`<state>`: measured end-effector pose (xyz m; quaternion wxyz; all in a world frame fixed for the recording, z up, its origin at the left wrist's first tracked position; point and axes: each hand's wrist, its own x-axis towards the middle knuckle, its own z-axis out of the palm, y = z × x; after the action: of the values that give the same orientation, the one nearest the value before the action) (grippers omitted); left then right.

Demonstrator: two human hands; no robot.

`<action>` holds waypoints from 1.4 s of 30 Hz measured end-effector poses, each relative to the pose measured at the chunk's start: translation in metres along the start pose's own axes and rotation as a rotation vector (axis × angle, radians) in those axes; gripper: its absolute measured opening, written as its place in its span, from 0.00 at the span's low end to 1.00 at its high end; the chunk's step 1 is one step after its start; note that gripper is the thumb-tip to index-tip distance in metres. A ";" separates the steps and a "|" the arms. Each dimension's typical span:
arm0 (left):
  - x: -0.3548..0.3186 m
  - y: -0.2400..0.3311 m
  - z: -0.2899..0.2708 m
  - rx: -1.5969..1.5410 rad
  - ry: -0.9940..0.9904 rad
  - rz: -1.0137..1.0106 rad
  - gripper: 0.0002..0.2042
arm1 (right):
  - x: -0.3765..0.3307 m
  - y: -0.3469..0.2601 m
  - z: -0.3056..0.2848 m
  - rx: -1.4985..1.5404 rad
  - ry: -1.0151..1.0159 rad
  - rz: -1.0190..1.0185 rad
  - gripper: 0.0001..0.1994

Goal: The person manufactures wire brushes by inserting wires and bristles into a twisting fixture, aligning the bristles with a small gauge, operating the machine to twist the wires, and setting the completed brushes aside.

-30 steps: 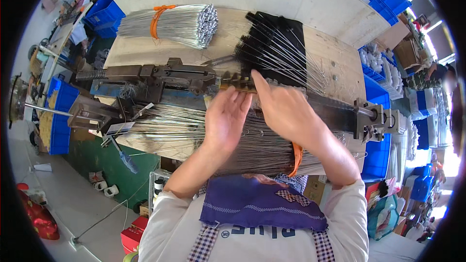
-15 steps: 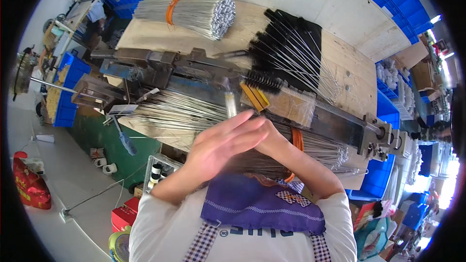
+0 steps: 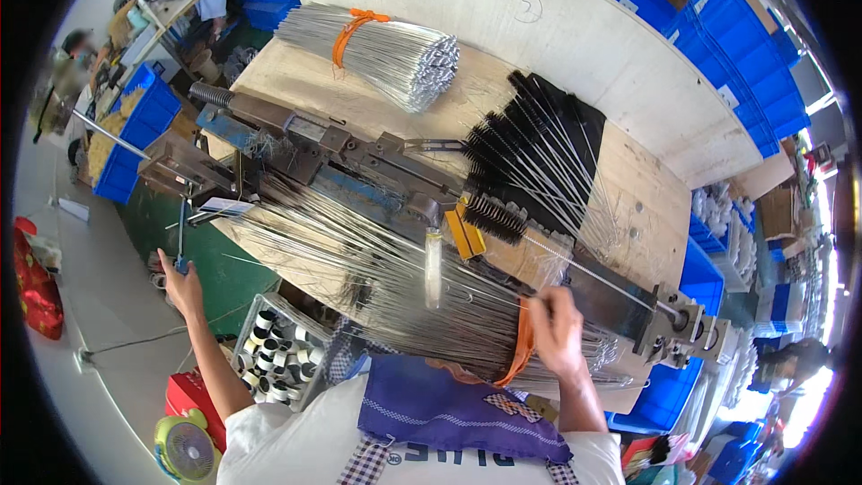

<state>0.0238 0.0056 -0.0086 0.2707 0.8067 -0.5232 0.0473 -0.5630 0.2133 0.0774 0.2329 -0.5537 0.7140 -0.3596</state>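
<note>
At the far left, my left hand [image 3: 184, 289] is closed around the blue-handled lever [image 3: 182, 264] of the bench machine [image 3: 368, 162], one finger sticking out. My right hand [image 3: 558, 328] is over the loose wire bundle [image 3: 413, 283], beside its orange tie [image 3: 521, 346]. Its fingers are pinched on a thin wire that runs to the fingertips. A black bristle brush [image 3: 496, 218] lies along the machine, its twisted stem reaching the chuck [image 3: 669, 313] at the right. A yellow block [image 3: 465, 232] and a clear tube [image 3: 434, 269] are near the brush.
Behind the machine lie a tied wire bundle [image 3: 386, 58] and a pile of finished black brushes [image 3: 539, 162]. A wooden board [image 3: 539, 9] borders the bench. A basket of black-and-white spools [image 3: 278, 350] stands at lower left. Blue bins [image 3: 135, 139] flank the bench.
My hands were together in front of the machine and have parted. The left has gone to the lever, which has swung left; the right has moved to the wire bundle.
</note>
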 end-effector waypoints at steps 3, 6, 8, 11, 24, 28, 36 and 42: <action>-0.038 0.067 0.001 -0.111 -0.137 -0.136 0.38 | -0.024 0.030 -0.017 0.316 0.506 0.085 0.06; -0.077 0.104 0.022 0.119 0.144 0.315 0.37 | -0.014 -0.002 -0.055 0.586 0.814 -0.147 0.12; -0.098 0.188 -0.006 -0.157 0.075 0.548 0.36 | -0.006 -0.021 -0.089 0.520 0.964 -0.415 0.11; -0.126 0.303 -0.073 -1.111 -0.686 0.769 0.42 | -0.005 -0.078 -0.130 0.431 0.932 -0.581 0.14; -0.171 0.307 -0.069 -1.334 -1.406 0.666 0.19 | 0.013 -0.056 0.040 0.615 0.046 0.285 0.20; -0.171 0.313 -0.085 -1.300 -1.523 0.544 0.14 | 0.028 -0.043 0.135 0.848 0.019 -0.107 0.22; -0.087 0.209 -0.085 -1.152 -0.820 0.192 0.19 | 0.043 -0.120 0.067 0.106 0.262 -0.318 0.24; -0.068 0.263 -0.125 -1.119 -0.604 0.483 0.15 | 0.104 -0.171 0.084 -0.310 -0.065 -0.766 0.21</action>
<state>-0.2094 0.0413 0.1754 0.4712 0.3834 -0.6871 -0.3987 -0.4239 0.0702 0.1630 0.0185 -0.8189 0.4944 -0.2911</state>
